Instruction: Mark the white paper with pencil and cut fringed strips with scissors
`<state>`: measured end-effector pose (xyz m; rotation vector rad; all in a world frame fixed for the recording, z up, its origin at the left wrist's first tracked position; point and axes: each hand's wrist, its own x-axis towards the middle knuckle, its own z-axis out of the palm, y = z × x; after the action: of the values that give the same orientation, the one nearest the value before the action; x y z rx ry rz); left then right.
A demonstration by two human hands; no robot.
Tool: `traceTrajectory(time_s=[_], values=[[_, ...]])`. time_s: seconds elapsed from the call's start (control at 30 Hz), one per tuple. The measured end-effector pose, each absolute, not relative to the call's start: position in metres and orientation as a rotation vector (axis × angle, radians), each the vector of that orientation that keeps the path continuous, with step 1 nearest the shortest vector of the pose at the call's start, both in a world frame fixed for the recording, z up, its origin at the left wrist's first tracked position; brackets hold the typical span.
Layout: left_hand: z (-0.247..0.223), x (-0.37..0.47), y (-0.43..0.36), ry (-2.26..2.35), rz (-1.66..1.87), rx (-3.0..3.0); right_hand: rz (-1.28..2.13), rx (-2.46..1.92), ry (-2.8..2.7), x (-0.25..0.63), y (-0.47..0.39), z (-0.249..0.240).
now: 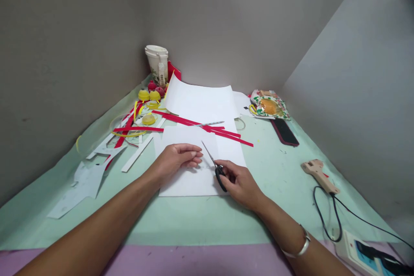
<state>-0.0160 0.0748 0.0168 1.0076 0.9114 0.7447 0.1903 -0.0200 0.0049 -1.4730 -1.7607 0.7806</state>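
Observation:
Black-handled scissors (pixel 220 177) are in my right hand (pixel 241 183), their blades closed and pointing up and to the left over white paper (pixel 190 183). My left hand (pixel 181 160) hovers over the same paper, left of the scissors. Its thumb and fingers are brought together, and anything between them is too small to make out. Several red strips (pixel 181 120) lie crosswise beyond my hands, and a pen-like stick (pixel 211 123) rests on them. A larger white sheet (pixel 200 100) curls up at its left edge behind the strips.
Cut paper scraps (pixel 87 183), yellow coils and round pieces (pixel 148 119) lie left, near a lidded cup (pixel 157 62). On the right are a patterned packet (pixel 270 105), a dark phone (pixel 284 132), a glue gun (pixel 320 175) with its cord, and a power strip (pixel 351 248).

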Motion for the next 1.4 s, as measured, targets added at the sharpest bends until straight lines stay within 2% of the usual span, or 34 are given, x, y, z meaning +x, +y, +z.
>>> traceTrajectory(time_s=[0.83,1.27,1.4], values=[[0.016,-0.019,0.077,0.877,0.729,0.968,0.820,-1.472,-1.737,0.192,-0.021,0.003],[0.015,-0.021,0.079,0.925,0.730,1.018,1.022,-1.432,-1.713,0.200,-0.018,0.012],[0.019,-0.023,0.079,0.933,0.732,1.023,0.923,-1.429,-1.828,0.206,-0.018,0.015]])
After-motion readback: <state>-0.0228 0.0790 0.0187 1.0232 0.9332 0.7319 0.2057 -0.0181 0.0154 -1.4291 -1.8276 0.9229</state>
